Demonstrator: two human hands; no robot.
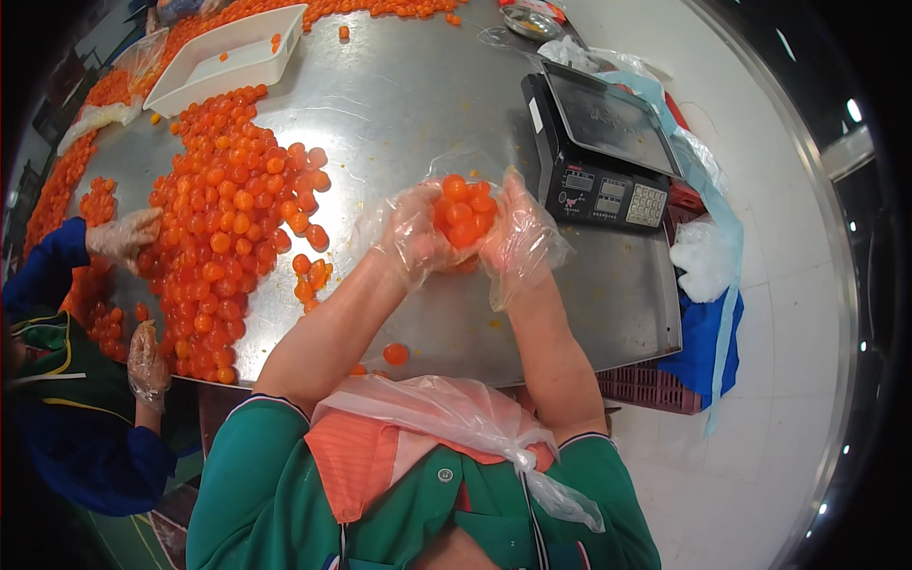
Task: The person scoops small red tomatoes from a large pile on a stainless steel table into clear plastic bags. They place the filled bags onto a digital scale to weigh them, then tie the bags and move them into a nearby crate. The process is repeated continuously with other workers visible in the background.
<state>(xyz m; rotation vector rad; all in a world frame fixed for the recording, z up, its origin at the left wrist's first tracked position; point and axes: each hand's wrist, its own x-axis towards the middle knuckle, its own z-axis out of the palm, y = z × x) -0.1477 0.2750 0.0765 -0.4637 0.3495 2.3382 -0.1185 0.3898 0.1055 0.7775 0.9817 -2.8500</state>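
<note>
Above the metal table, my left hand (pixel 414 228) and my right hand (pixel 516 233) cup a cluster of glossy orange egg yolks (pixel 464 211) between them. Both hands wear loose clear plastic gloves. Some clear film shows at the far side of the cluster; whether it is a bag or part of a glove is hard to make out. My fingers curve round the yolks from either side. A few loose yolks (pixel 310 275) lie on the table left of my left forearm. One single yolk (pixel 396 354) rests near the table's front edge.
A large heap of yolks (pixel 214 218) covers the table's left side, where a co-worker's gloved hands (pixel 128 237) touch it. A white tray (pixel 228 59) stands beyond. Right of my hands is a black scale (pixel 608 147). A purple crate (pixel 651 387) sits below the table's right edge.
</note>
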